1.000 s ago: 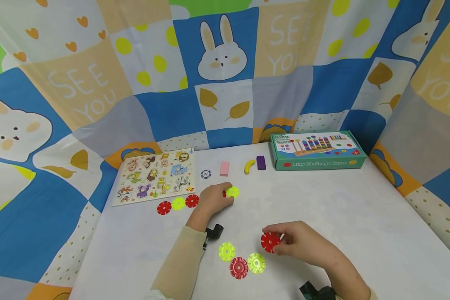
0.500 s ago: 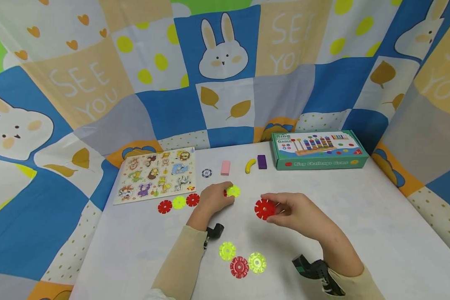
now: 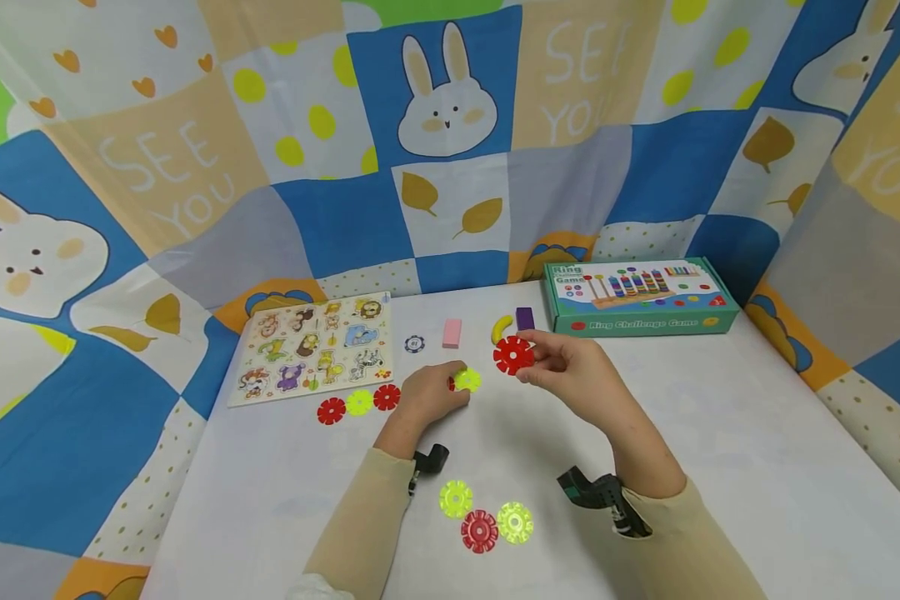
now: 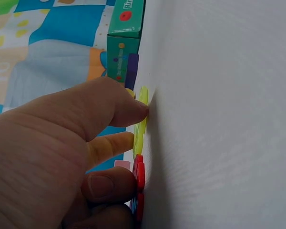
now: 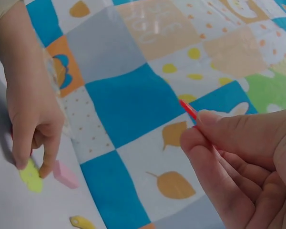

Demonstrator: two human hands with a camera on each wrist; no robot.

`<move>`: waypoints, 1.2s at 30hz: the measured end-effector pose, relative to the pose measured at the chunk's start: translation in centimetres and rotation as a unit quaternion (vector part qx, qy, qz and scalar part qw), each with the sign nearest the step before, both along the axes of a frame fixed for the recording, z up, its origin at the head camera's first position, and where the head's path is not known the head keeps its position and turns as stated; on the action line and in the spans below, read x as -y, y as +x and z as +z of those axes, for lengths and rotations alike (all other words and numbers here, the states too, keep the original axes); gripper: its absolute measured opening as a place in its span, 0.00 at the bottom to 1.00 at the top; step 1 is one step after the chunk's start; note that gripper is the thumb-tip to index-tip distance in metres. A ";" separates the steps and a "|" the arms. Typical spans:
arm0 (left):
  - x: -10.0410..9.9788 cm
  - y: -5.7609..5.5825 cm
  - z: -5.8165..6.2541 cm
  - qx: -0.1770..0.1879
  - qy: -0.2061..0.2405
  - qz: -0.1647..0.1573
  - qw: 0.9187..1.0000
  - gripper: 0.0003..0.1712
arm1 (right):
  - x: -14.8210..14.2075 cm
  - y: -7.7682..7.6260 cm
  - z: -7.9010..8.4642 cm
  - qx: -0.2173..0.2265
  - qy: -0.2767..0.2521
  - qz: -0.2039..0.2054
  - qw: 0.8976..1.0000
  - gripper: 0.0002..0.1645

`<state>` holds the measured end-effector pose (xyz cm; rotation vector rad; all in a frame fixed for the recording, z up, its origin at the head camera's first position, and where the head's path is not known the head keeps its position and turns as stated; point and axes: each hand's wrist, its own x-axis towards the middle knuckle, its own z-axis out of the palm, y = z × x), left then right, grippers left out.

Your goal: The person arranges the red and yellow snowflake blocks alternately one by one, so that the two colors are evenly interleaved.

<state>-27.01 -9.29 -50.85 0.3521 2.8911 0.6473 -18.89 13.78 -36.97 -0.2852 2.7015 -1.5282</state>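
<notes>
One yellow disc (image 3: 468,380) touches spread left fingers (image 4: 109,149); right fingers (image 5: 210,172) pinch a red disc (image 3: 512,356).

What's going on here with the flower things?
A person is busy here. The right hand holds up a red flower-shaped disc, while the left hand pinches a yellow-green disc at the table, beside another red disc its fingers partly hide. Further left, a row of three discs, red, yellow-green, red, lies by the animal board. Three more discs, one red and two yellow-green, lie nearer the person.
</notes>
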 end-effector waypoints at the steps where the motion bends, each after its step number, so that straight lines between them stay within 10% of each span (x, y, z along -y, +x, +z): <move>1: 0.0 0.0 0.0 0.002 0.001 0.000 1.000 0.30 | 0.1 -0.4 -0.2 0.003 -0.003 -0.005 1.000 0.32; 19: 0.1 -0.5 -0.4 -0.011 -0.002 -0.011 1.000 0.30 | 1.6 -7.1 -6.7 0.097 -0.041 -0.057 0.993 0.34; 36: 0.2 -0.2 0.0 -0.007 -0.006 -0.014 1.000 0.30 | 2.1 -8.4 -12.1 0.145 0.064 -0.025 0.987 0.30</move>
